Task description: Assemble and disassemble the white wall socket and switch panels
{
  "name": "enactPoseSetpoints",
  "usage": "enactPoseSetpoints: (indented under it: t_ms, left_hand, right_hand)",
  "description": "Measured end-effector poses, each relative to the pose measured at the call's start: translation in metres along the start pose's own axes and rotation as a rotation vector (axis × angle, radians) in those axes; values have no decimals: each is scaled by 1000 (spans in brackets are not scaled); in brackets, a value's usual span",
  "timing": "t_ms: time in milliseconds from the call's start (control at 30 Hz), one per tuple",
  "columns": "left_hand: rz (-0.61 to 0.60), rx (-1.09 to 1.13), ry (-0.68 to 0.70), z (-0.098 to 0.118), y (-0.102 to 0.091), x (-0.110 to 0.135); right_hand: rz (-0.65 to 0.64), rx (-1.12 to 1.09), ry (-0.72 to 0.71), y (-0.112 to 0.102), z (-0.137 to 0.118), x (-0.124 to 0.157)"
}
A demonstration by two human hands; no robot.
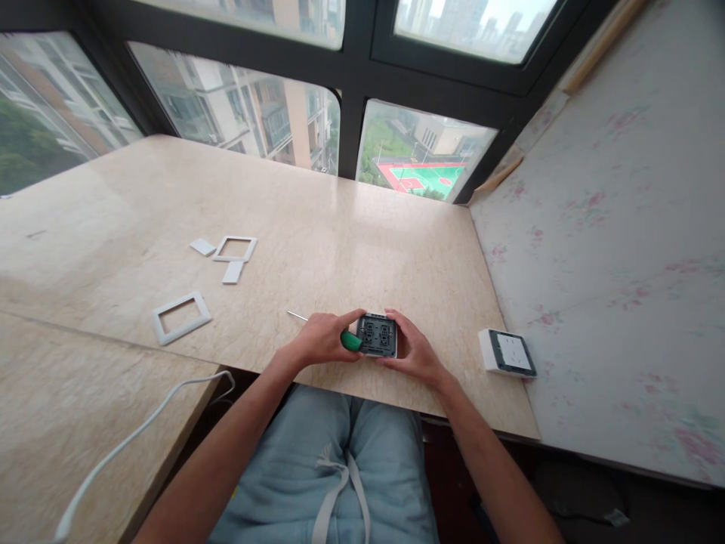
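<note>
A grey wall switch module (377, 335) rests near the front edge of the beige marble sill (317, 227), its back with dark slots facing up. My right hand (414, 349) grips its right side with curled fingers. My left hand (324, 338) touches its left side and is closed round a screwdriver with a green handle (351, 341); the thin metal shaft (297, 315) sticks out to the left past my knuckles.
Two white rectangular frames (181, 317) (236, 248) and two small white cover plates (202, 246) (232, 272) lie to the left. A white socket unit (506, 353) sits at the right by the flowered wall. A white cable (141, 431) runs over the lower left ledge.
</note>
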State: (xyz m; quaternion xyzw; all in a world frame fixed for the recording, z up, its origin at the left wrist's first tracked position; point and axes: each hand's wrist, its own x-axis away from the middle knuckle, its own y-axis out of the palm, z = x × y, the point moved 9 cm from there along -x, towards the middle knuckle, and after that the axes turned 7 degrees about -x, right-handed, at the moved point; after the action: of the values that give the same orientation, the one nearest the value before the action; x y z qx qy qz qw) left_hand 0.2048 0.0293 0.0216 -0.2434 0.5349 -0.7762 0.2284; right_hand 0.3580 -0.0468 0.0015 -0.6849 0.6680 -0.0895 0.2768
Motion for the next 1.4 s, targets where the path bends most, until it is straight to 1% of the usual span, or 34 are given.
enactPoseSetpoints:
  t_ms: [400, 733, 933, 1167, 1400]
  left_hand:
    - [-38, 90, -34, -6, 0, -2]
    - [-76, 126, -46, -7, 2, -4]
    - [-103, 199, -48, -4, 0, -10]
    - [-104, 271, -106, -5, -1, -16]
    - [-116, 365, -120, -6, 0, -17]
  right_hand:
    - [-35, 26, 2, 0, -1, 2]
    - [9, -51, 55, -3, 4, 1]
    - [28, -57, 45, -5, 2, 0]
    - [32, -35, 48, -5, 3, 1]
    - [1, -4, 44, -2, 4, 2]
